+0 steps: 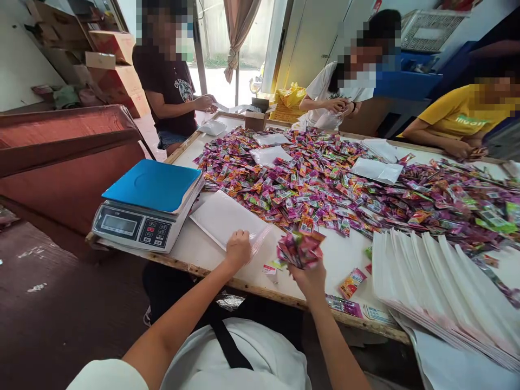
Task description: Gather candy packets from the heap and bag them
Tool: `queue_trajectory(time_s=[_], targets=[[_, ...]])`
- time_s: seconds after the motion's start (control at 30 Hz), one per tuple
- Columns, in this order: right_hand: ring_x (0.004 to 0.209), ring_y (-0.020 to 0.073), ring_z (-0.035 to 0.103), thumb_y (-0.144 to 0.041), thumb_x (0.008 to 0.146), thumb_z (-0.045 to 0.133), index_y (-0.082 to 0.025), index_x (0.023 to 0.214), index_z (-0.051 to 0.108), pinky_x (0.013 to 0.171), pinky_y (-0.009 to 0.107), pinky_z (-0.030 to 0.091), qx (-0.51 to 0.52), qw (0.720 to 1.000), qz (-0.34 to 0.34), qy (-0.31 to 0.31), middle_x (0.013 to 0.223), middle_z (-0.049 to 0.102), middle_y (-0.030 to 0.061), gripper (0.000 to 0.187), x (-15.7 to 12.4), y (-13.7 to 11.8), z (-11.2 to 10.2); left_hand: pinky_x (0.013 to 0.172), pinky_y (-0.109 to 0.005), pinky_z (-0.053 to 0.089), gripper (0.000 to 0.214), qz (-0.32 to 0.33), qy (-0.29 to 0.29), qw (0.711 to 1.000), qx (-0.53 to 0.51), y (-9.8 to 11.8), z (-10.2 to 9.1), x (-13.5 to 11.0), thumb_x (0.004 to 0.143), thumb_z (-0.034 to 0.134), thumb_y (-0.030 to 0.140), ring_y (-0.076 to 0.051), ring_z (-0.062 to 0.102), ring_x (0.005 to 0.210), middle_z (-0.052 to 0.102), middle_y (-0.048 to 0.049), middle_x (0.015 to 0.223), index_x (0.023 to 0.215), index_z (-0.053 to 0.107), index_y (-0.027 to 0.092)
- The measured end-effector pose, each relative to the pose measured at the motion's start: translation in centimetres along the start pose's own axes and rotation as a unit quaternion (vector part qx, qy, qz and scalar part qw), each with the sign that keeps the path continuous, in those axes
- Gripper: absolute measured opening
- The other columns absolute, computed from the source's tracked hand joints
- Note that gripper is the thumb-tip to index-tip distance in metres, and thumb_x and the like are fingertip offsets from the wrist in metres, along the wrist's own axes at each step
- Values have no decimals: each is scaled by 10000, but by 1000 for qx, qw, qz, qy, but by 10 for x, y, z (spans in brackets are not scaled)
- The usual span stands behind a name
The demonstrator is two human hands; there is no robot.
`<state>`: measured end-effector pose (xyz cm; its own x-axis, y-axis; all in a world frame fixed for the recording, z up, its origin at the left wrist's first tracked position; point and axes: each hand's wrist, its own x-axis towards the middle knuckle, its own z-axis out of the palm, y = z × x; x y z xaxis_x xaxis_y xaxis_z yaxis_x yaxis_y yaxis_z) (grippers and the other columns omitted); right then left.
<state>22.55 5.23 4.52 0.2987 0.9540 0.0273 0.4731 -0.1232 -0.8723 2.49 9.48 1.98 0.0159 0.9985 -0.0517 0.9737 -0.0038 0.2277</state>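
Clear plastic bag (227,219), flat and seemingly empty, beside a blue-topped scale (148,203). White tabletop (211,257) strewn with colourful sachets (325,184); white bags stacked (439,281) at right; three other people work along the far edge. Left hand (238,249) pinches the bag's edge; right hand (311,279) is closed around a bunch of sachets (299,248).
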Motion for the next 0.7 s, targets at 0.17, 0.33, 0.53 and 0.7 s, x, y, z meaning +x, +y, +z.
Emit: queue_trajectory(time_s=[0.17, 0.33, 0.53, 0.7], targets=[[760, 237, 599, -285, 626, 568, -200, 1018, 451, 660, 310, 437, -108, 987, -115, -8, 813, 620, 36, 417, 24, -40, 58, 735, -305, 410, 155, 0, 24, 997, -75, -8, 2, -2, 812, 465, 143, -220, 557, 898, 618, -100, 938, 893, 593, 174], [766, 228, 561, -293, 721, 532, -169, 1028, 498, 695, 318, 418, -184, 953, -237, -52, 811, 601, 56, 333, 20, -8, 86, 617, -257, 342, 111, -115, 34, 947, -299, -28, -3, 10, 737, 520, 182, -146, 516, 646, 557, 8, 625, 636, 565, 187], [896, 240, 542, -156, 750, 492, -160, 1109, 536, 805, 356, 394, -276, 881, -370, -103, 955, 617, 105, 362, 16, 19, 82, 559, -235, 307, 182, -152, 60, 915, -369, -34, -14, 29, 725, 511, 235, -109, 445, 548, 448, 59, 519, 550, 482, 193], [941, 234, 538, -106, 723, 465, -171, 1132, 551, 827, 360, 383, -309, 831, -435, -158, 1018, 622, 105, 423, 29, 15, 77, 609, -249, 338, 100, -101, 74, 933, -338, -15, -33, 26, 720, 528, 208, -122, 474, 611, 542, 26, 612, 623, 545, 194]])
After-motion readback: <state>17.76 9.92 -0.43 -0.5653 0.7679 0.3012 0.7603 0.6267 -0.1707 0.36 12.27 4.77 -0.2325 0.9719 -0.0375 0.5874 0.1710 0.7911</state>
